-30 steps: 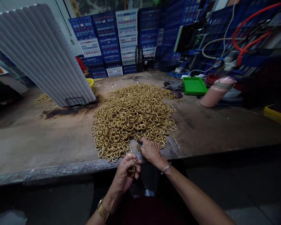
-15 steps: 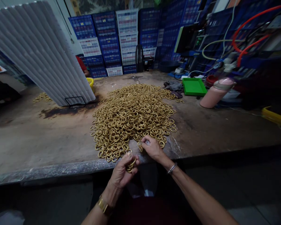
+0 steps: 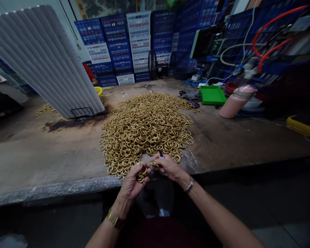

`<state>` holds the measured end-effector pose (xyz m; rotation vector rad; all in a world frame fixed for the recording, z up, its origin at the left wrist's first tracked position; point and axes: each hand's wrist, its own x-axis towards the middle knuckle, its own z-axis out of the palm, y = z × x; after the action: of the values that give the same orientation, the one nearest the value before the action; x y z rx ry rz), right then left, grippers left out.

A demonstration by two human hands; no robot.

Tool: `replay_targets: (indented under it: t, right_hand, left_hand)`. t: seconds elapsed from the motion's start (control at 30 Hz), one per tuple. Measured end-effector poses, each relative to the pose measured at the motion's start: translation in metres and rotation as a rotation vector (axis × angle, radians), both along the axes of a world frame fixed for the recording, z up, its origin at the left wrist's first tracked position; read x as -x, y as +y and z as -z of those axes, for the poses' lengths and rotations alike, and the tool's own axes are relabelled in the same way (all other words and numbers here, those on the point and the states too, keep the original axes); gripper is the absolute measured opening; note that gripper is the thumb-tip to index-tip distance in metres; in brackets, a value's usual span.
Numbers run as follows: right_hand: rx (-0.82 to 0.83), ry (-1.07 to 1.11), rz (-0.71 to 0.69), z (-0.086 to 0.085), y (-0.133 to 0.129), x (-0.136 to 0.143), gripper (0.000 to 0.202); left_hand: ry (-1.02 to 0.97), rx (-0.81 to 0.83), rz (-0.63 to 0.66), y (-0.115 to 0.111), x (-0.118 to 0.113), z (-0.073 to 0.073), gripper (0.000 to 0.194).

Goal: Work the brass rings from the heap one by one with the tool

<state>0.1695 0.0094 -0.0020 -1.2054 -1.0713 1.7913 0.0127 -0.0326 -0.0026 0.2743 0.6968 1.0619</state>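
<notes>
A wide heap of gold-coloured rings lies on the worktable. At the table's front edge my left hand, with a gold watch on the wrist, is closed around several rings. Close to its right, my right hand pinches a ring between thumb and fingers. A small tool with a dark tip also sits in my right hand; its full shape is hidden. The fingertips of both hands nearly meet.
A tall corrugated grey panel leans at the left on a wire stand. A green tray, a pink bottle and a yellow container are at the right. Stacked crates stand behind. A person's red sleeve shows beside the panel.
My right hand has drawn back from the heap towards my left hand, bringing a ring. The dark-tipped tool now shows above its fingers. My left hand has shifted slightly left and up.
</notes>
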Motion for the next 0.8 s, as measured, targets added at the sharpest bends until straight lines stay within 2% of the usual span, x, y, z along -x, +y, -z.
replay_targets:
  t: [0.13,0.23,0.3,0.47,0.6,0.7,0.8]
  right_hand:
    - [0.061,0.112,-0.015,0.004,0.000,-0.001,0.015]
    - [0.097,0.142,-0.009,0.002,0.001,-0.002,0.016]
    - [0.125,0.150,-0.010,0.000,0.001,-0.002,0.018]
    - [0.161,0.172,-0.037,-0.002,0.000,0.002,0.019]
    - [0.168,0.183,-0.082,-0.001,-0.003,0.005,0.018]
    - [0.083,0.035,-0.074,0.002,-0.002,0.006,0.015]
    - [-0.196,-0.302,0.109,0.007,0.001,0.005,0.011]
  left_hand:
    - [0.011,-0.028,0.005,0.002,-0.001,-0.002,0.016]
    - [0.090,-0.038,0.000,0.003,-0.002,-0.004,0.025]
    - [0.229,-0.093,-0.008,0.001,-0.004,-0.002,0.028]
    - [0.755,-0.354,-0.034,-0.003,-0.013,0.004,0.028]
    - [0.870,-0.545,-0.121,-0.003,-0.017,0.002,0.018]
    - [0.905,-0.566,-0.131,-0.002,-0.016,0.002,0.014]
    - [0.926,-0.516,-0.157,-0.002,-0.014,0.004,0.014]
